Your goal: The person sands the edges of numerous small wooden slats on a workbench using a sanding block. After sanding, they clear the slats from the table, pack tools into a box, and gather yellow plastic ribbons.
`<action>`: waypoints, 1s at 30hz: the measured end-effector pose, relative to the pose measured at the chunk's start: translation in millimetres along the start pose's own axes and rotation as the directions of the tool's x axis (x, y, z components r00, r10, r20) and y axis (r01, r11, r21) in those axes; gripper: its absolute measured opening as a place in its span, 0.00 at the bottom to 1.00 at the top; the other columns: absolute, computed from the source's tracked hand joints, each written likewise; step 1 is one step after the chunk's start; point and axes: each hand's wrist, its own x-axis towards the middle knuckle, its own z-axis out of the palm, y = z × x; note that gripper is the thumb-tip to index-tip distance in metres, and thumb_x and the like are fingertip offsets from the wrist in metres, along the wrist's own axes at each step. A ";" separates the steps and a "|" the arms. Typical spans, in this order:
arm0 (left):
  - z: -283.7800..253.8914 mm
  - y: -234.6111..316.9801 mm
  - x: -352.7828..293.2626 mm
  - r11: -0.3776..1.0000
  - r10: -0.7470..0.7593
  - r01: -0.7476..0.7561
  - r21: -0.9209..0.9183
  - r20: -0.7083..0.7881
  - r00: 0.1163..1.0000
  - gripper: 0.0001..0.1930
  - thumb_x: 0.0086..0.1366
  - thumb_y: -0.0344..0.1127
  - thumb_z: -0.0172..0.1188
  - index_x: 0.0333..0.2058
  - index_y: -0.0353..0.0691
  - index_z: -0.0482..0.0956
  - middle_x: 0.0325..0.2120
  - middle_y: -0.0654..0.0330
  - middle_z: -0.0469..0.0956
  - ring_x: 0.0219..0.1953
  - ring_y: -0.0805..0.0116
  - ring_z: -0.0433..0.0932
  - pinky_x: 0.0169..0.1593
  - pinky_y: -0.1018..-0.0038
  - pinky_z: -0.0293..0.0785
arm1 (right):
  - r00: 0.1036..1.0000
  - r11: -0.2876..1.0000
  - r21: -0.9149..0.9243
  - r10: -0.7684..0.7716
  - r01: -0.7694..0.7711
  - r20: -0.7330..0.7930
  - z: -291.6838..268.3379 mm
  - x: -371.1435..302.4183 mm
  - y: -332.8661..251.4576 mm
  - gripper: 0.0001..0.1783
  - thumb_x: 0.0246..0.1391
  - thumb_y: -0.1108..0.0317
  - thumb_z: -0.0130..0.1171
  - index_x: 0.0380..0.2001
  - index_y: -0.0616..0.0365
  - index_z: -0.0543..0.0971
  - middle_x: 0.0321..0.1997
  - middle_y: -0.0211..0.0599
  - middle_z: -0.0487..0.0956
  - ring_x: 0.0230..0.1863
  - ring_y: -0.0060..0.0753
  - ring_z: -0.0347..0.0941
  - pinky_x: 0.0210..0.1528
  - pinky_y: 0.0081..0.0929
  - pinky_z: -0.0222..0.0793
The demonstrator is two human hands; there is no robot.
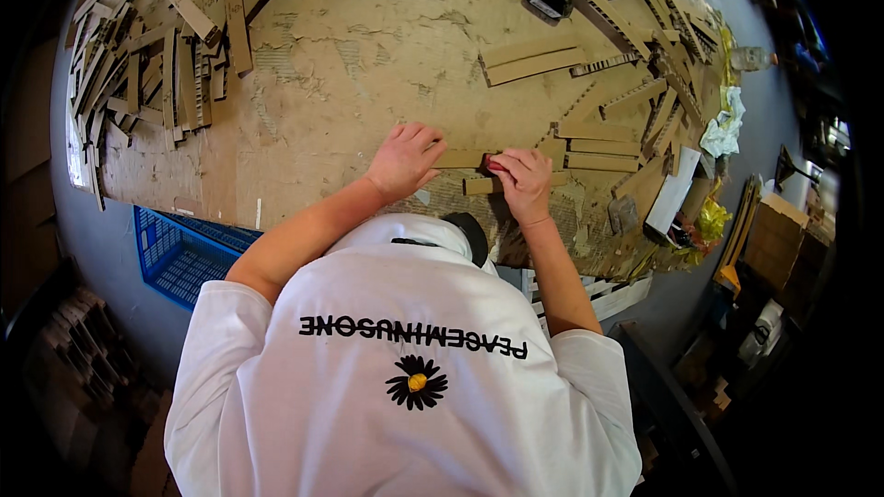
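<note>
Brown cardboard strip [460,159] lies by the desk's [322,120] near edge, right between the hands! At nine o'clock, the left hand [405,163], fingers bent at its end; whether they grip, I can't tell. At three, the right hand [525,184], fingers wrapped around a small red tool [495,165]. Second strip [479,186], five o'clock; heaped strips [184,64], ten; black container [547,0], one!

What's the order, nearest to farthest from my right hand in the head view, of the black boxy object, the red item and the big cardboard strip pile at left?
1. Red item: held in the right hand.
2. Black boxy object: farther across the table.
3. Cardboard strip pile: at the far left.
</note>
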 end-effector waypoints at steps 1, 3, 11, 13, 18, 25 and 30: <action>-0.6 -0.2 0.1 1.000 -0.001 0.001 0.006 0.000 1.000 0.25 0.52 0.40 0.71 0.49 0.44 0.76 0.50 0.60 0.72 0.55 0.57 0.69 0.57 0.60 0.65 | 1.000 1.000 0.001 0.001 -0.001 -0.001 0.4 -0.1 0.5 0.12 0.41 0.68 0.72 0.33 0.44 0.85 0.38 0.22 0.82 0.37 0.36 0.73 0.40 0.37 0.60; -1.0 -0.2 0.1 1.000 -0.003 0.003 0.005 0.006 1.000 0.25 0.52 0.41 0.71 0.49 0.44 0.76 0.50 0.61 0.72 0.55 0.58 0.69 0.57 0.60 0.65 | 1.000 1.000 0.008 0.002 -0.002 -0.011 1.4 -0.4 1.4 0.12 0.41 0.67 0.72 0.33 0.43 0.85 0.38 0.21 0.82 0.37 0.35 0.73 0.40 0.36 0.59; 0.3 -0.7 1.1 1.000 -0.008 0.008 -0.013 0.005 1.000 0.27 0.50 0.39 0.72 0.50 0.44 0.76 0.50 0.60 0.72 0.54 0.56 0.70 0.55 0.59 0.66 | 0.999 0.999 0.054 0.010 -0.008 -0.032 6.5 -2.5 6.6 0.12 0.41 0.67 0.73 0.33 0.42 0.85 0.38 0.20 0.82 0.36 0.34 0.73 0.39 0.35 0.58; -0.3 -0.6 1.8 1.000 -0.006 0.006 -0.013 -0.001 1.000 0.27 0.49 0.38 0.72 0.50 0.44 0.76 0.50 0.60 0.72 0.54 0.55 0.70 0.55 0.59 0.66 | 0.999 0.998 0.062 0.009 -0.007 -0.040 7.2 -3.3 7.7 0.12 0.41 0.67 0.73 0.33 0.42 0.85 0.38 0.20 0.82 0.36 0.34 0.73 0.39 0.35 0.58; -1.1 2.6 7.3 1.000 -0.010 0.011 -0.004 0.016 1.000 0.25 0.51 0.39 0.72 0.48 0.44 0.76 0.49 0.60 0.73 0.54 0.55 0.69 0.56 0.59 0.66 | 0.998 0.998 0.064 0.009 -0.005 -0.063 7.0 -3.4 8.6 0.12 0.41 0.67 0.73 0.33 0.42 0.84 0.37 0.17 0.81 0.36 0.33 0.73 0.39 0.35 0.58; -1.5 4.6 7.3 0.998 0.025 -0.025 0.050 -0.009 1.000 0.21 0.53 0.41 0.70 0.45 0.44 0.77 0.45 0.60 0.73 0.51 0.54 0.70 0.53 0.58 0.66 | 0.997 0.999 -0.038 -0.010 0.007 -0.076 6.8 -6.7 1.7 0.11 0.41 0.66 0.72 0.32 0.41 0.84 0.37 0.16 0.81 0.36 0.33 0.73 0.38 0.35 0.59; 14.1 9.2 4.4 0.995 -0.065 0.064 0.076 0.019 0.998 0.20 0.54 0.39 0.69 0.45 0.44 0.78 0.44 0.57 0.74 0.50 0.53 0.70 0.52 0.58 0.67 | 0.990 1.000 -0.010 -0.022 0.021 -0.142 5.5 -1.9 -4.6 0.11 0.43 0.66 0.72 0.32 0.42 0.84 0.36 0.16 0.80 0.36 0.34 0.75 0.39 0.34 0.60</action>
